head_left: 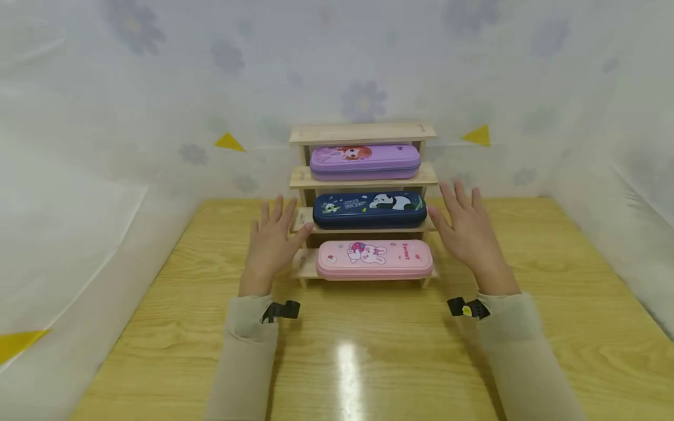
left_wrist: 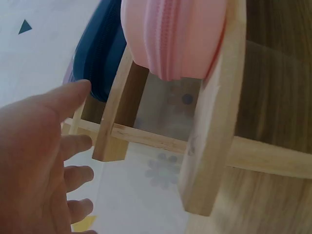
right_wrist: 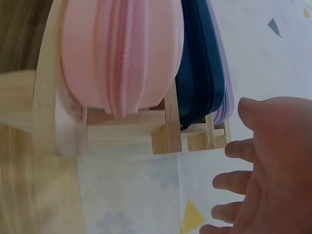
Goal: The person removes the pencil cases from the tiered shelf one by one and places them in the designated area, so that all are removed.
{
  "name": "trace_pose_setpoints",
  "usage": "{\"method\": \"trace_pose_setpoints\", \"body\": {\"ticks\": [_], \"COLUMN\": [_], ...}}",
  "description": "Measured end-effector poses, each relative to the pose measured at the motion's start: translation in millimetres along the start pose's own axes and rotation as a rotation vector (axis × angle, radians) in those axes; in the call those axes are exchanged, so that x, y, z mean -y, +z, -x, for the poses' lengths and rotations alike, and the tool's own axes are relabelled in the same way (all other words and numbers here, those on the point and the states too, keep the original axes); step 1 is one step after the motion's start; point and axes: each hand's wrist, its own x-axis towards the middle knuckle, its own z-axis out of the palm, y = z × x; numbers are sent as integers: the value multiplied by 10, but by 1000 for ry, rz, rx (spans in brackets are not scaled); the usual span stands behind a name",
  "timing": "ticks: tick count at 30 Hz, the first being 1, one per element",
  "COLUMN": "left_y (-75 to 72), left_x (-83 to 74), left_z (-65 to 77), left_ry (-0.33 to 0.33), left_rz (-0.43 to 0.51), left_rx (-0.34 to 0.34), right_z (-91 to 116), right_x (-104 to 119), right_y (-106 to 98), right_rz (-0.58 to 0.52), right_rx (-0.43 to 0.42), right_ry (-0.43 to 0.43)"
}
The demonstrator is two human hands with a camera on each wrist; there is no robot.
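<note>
A tiered wooden rack holds three zippered pencil cases, one per step. The purple case with a cartoon girl lies highest, a navy case with pandas in the middle, and a pink case with rabbits and the word Sweet lowest. My left hand is spread beside the rack's left end, its thumb close to the navy case. On the opposite side my right hand is likewise spread, thumb near the navy case's right end. Neither hand holds anything. In the left wrist view the pink case's zipper faces the camera.
The rack stands on a wood-grain table towards its back edge. Behind it hangs a pale flowered sheet, with yellow triangles on both sides of the rack. Black straps circle both wrists over beige sleeves.
</note>
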Motion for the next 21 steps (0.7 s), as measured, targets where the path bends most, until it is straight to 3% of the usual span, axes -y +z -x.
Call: {"method": "trace_pose_setpoints", "body": {"ticks": [4,8,21], "left_y": [65,130,276], "left_x": [28,73,86], "left_z": [-16,-41,-87], "left_ry": [1,4,26], "left_rz": [103,214,410], "left_rx": [-22,-58,-150], "right_z": [-25,-83,-198], "right_x": [-13,-9,47], "right_y": [51,91,79], "right_rz": [-140,-235,-368], "right_rx": [-71,-157,-319], "right_ry": [-41,-139,-251]}}
